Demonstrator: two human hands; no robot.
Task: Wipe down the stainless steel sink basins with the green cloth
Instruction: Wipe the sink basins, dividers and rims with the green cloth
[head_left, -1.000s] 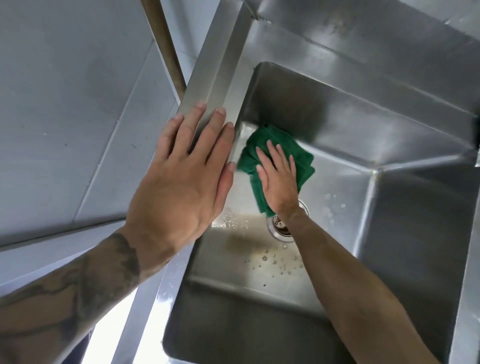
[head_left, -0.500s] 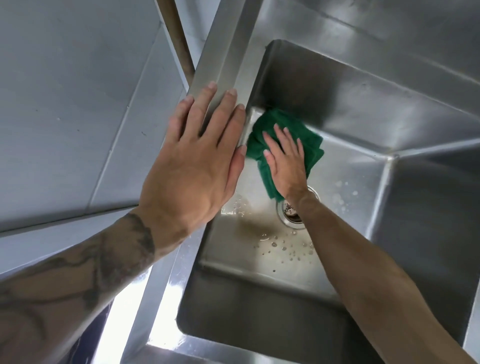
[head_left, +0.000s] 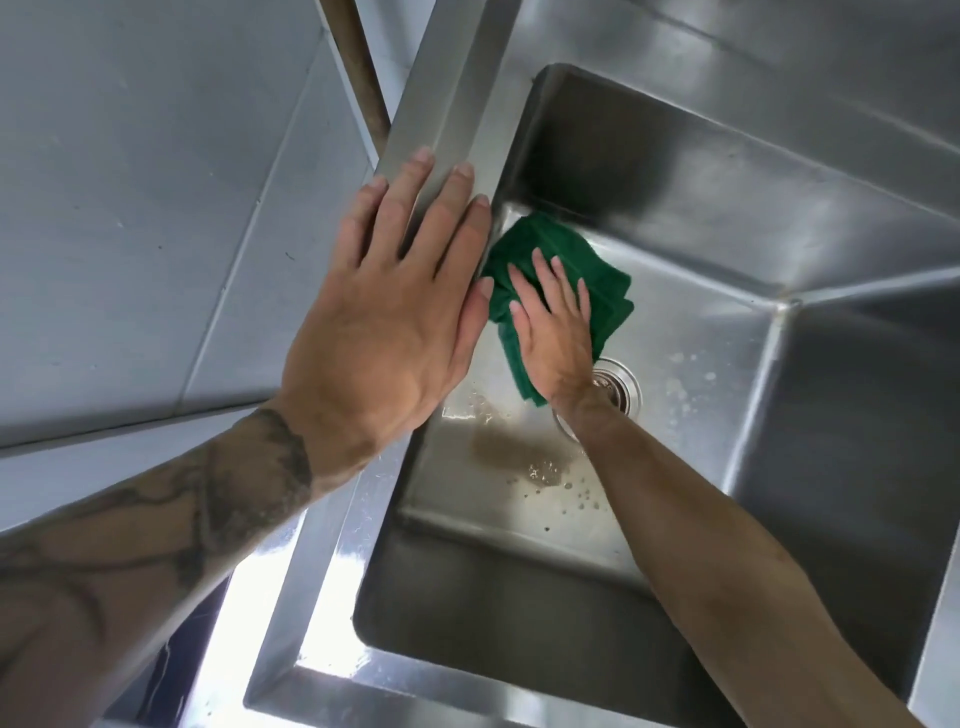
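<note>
Fingers (head_left: 560, 280) of the right hand (head_left: 556, 343) straight, slightly spread, gripping nothing: they press the green cloth (head_left: 605, 291) flat on the basin floor (head_left: 701, 364), cloth bunched under and just beyond the fingertips, in the corner. Left hand (head_left: 384, 312) flat, fingers straight, braced on the sink rim (head_left: 452, 104) just left of those fingertips. Judged mid-wipe of the floor; next stroke likely calls for drawing the cloth back behind the wrist, past the drain (head_left: 626, 392), onto the brownish patch (head_left: 498, 447) with droplets beside it, palm pressure firm so the cloth doesn't slip free.
</note>
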